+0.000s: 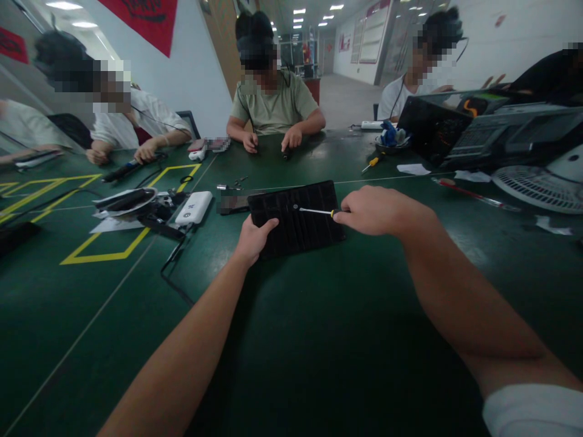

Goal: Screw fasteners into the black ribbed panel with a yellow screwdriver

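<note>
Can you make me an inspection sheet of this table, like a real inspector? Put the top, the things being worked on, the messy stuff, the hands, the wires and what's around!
Surface: dark green tabletop, yellow tape outlines on the left.
Things in hand: flat black rectangular panel with a round metallic stud; thin metal-shafted screwdriver, aimed at the stud, contact unclear.
Clutter: white rectangular box, round white slatted fan, second screwdriver with a yellow handle, white paper scraps.
Hands: left hand grips the panel's left edge; right hand grips the screwdriver's handle.
Cables: thin black cable near the white box.
Surroundings: person in an olive-green T-shirt seated opposite, others on both sides; red banner on the wall.
</note>
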A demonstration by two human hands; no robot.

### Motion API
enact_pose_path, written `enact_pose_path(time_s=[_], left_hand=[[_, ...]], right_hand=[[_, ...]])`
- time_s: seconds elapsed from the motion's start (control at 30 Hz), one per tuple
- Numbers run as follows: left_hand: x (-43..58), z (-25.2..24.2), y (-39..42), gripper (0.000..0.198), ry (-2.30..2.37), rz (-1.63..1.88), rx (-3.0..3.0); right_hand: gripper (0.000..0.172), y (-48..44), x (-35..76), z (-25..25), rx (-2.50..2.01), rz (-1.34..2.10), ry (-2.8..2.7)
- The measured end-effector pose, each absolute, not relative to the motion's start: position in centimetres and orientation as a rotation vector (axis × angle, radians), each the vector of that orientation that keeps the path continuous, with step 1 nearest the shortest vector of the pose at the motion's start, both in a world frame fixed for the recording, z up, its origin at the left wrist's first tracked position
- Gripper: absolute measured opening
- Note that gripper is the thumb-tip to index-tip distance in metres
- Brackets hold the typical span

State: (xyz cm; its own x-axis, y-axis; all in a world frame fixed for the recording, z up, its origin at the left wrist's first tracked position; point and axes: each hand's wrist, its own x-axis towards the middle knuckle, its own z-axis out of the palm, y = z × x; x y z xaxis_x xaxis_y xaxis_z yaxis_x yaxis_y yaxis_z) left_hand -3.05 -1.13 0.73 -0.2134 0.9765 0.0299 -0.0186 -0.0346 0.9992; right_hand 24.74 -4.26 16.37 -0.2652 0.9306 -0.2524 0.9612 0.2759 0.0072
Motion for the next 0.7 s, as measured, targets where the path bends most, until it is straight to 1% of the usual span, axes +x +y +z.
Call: enact_pose_path(time_s=[0.17, 0.43, 0.7], left_hand=[[-3.05, 0.8, -1.17, 0.045, 1.337, 1.401, 1.11], [-2.91, 0.99, -1.27, 0.042, 1.342, 1.4, 1.094], [-2.93, 0.79, -1.14, 0.043, 1.337, 1.402, 1.113]], right_hand=[[0.052, -4.3, 25.18, 16.68, 1.781, -0.171, 2.413], [0.04, -4.39, 25.35, 16.1, 1.949, 0.06, 2.655], [0.036, -4.19, 25.48, 16.07, 1.987, 0.057, 2.643]])
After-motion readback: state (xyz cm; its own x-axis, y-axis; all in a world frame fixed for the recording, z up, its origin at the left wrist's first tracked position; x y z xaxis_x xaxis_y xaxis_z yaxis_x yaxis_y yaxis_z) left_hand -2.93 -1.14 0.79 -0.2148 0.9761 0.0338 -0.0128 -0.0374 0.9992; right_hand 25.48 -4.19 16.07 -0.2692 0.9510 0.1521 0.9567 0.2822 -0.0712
